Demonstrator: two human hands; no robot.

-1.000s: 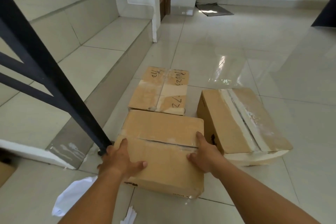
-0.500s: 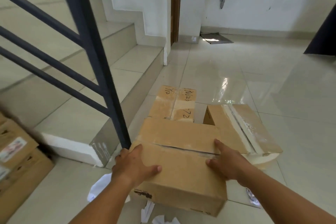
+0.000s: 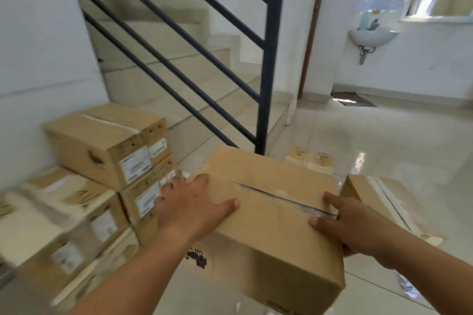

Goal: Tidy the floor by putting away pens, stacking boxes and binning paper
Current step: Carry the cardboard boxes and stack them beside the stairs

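Note:
A brown cardboard box with a taped seam across its top is held up off the floor between both hands. My left hand grips its left edge, thumb on top. My right hand grips its right edge, thumb on the seam. To the left, against the white wall, stands a stack of cardboard boxes with white labels, blurred at the lower left. Two more boxes lie on the floor behind the held one: a flat one with writing and a taped one at the right.
A dark metal stair railing and tiled steps rise just behind the held box. A scrap of paper lies on the glossy floor at lower right. A wall sink and a dark mat are far back right.
The box has been lifted off the floor and carried left with both hands still gripping it. The view swung left and up, bringing the stack of labelled boxes into sight.

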